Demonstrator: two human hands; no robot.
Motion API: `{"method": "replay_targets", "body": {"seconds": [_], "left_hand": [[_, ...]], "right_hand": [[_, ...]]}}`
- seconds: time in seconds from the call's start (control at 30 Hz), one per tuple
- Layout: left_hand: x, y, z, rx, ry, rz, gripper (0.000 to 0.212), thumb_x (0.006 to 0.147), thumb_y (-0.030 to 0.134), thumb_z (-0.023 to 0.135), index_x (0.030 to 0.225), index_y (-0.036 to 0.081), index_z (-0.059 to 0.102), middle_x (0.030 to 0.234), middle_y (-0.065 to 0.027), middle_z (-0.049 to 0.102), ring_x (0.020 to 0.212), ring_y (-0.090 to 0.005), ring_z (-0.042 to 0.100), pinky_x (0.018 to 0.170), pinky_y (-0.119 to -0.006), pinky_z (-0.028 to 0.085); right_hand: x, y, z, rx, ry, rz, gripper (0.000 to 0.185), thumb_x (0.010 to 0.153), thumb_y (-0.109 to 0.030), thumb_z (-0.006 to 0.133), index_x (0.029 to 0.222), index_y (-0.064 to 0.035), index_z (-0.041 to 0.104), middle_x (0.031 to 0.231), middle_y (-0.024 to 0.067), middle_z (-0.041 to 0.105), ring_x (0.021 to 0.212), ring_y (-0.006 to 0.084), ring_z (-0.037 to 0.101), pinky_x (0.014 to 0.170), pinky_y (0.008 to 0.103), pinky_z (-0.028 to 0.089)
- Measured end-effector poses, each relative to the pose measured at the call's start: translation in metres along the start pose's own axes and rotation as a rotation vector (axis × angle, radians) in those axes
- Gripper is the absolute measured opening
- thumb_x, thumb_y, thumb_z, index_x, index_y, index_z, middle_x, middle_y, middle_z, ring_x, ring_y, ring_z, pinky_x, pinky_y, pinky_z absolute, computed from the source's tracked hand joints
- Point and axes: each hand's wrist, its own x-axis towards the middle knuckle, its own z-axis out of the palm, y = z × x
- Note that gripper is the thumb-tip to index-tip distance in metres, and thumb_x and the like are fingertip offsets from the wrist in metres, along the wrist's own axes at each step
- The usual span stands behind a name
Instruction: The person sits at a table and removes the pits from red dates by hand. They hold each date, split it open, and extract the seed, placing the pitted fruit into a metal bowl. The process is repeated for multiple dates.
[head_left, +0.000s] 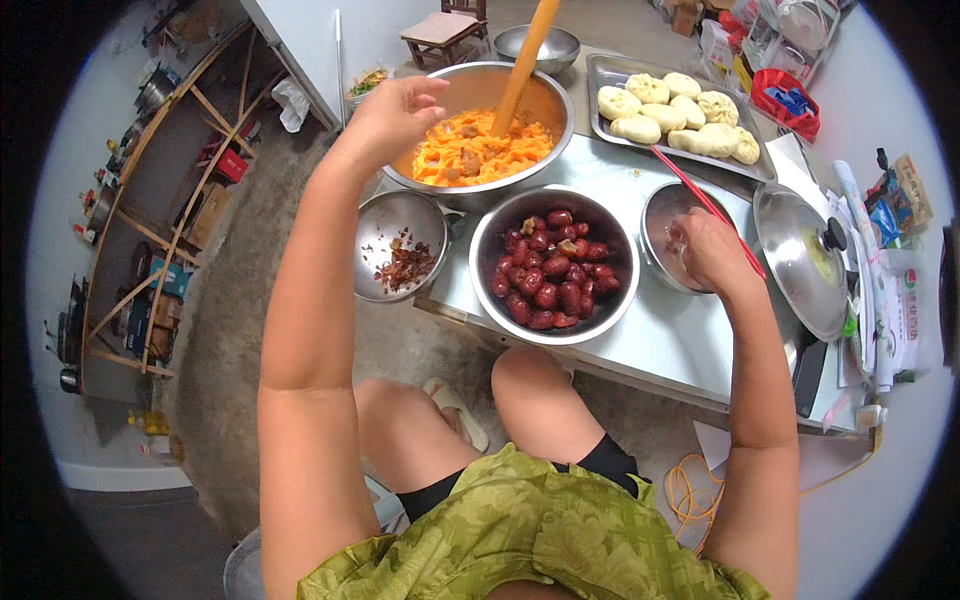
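Note:
My left hand (401, 116) hangs with fingers bent and apart at the left rim of a large metal bowl of mashed orange food (480, 150), in which a wooden stick (525, 64) stands. My right hand (709, 251) reaches into a small metal bowl (664, 262); its fingertips are partly hidden. A thin red stick (697, 195) slants beside that hand, and whether I grip it is unclear. Between my arms sits a metal bowl (480, 277) of dark red jujubes (555, 266). Left of it, another metal bowl (367, 225) holds dark red scraps (405, 266).
A metal tray (600, 71) of pale dough buns lies at the back right. A lid with a black knob (795, 262) rests at the right. Behind are an empty metal bowl (551, 49) and a stool (442, 30). My knees are near the glossy tabletop's front edge (660, 386).

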Motion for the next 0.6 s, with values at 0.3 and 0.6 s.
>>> {"method": "replay_targets", "body": {"seconds": [0.3,0.6], "left_hand": [[-0.024,0.094,0.08,0.223,-0.133,0.401,0.027,0.088,0.01,0.069,0.113,0.002,0.069,0.098,-0.0142,0.072,0.091,-0.0223,0.07,0.082,-0.033,0.056],[-0.024,0.147,0.236,0.378,-0.42,0.509,0.021,0.07,0.003,0.071,0.092,0.002,0.073,0.088,-0.0203,0.069,0.093,-0.0368,0.067,0.082,-0.044,0.054]], "right_hand": [[-0.006,0.01,-0.004,0.032,-0.07,0.094,0.012,0.077,-0.004,0.064,0.086,-0.0014,0.07,0.085,0.0217,0.069,0.083,0.0375,0.068,0.075,0.0457,0.053],[-0.018,0.019,0.003,-0.052,0.044,0.03,0.013,0.07,0.004,0.063,0.081,-0.001,0.068,0.083,0.0206,0.067,0.083,0.0369,0.068,0.074,0.0452,0.054]]}}
